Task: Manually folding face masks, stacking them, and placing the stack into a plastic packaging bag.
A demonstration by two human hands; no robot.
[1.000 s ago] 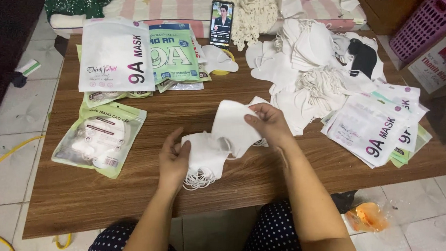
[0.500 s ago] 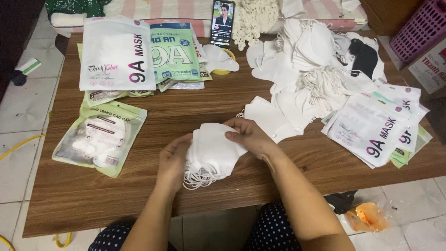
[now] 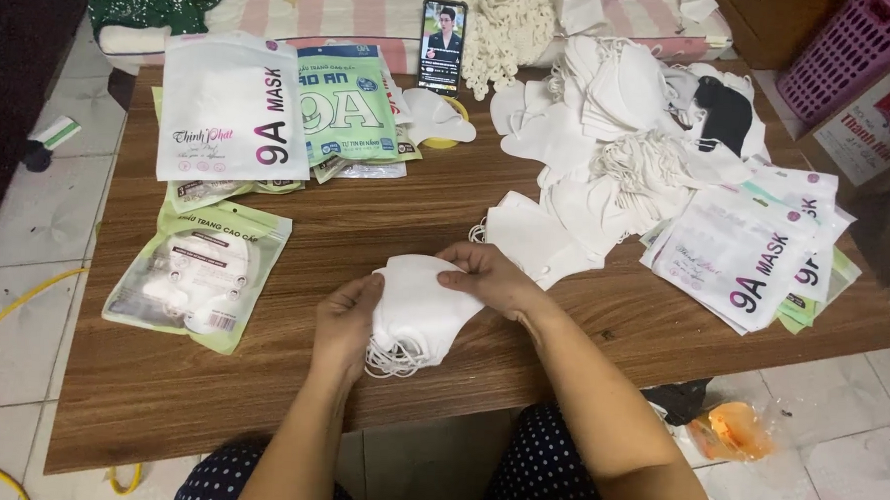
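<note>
Head view: small stack of white masks (image 3: 418, 304) sits at the near-middle of the table (image 3: 290, 373), held between both hands; exact mask count in the stack can't be told, ear loops bunch out at its lower edge; left hand (image 3: 347, 321) cups the stack's left side, fingers curled round it; right hand (image 3: 489, 277) lies over the top-right corner, fingers closed on it; both hands grip the same stack.

Just right of the hands, a few flat white masks (image 3: 535, 239) lie loose; behind them a big loose pile (image 3: 621, 118) of white masks, too many to count, with one black mask (image 3: 723, 112) on top; right side holds a fanned stack of flat bags (image 3: 745, 253), white on top, green ones showing beneath, overhanging toward the right edge.

Left side: one filled clear-green bag (image 3: 199, 274) with white masks inside, near the left edge; behind it one white bag (image 3: 233, 106) and one green bag (image 3: 349, 101), more bags under them; one phone (image 3: 442, 45) stands upright at the far edge, screen lit.

Open room: bare wood along the near edge, left of the hands, and a strip across the middle; far and right zones crowded.

Off the table: pink basket (image 3: 854, 58) top right; orange bag (image 3: 732, 433) on the floor by the right arm.
</note>
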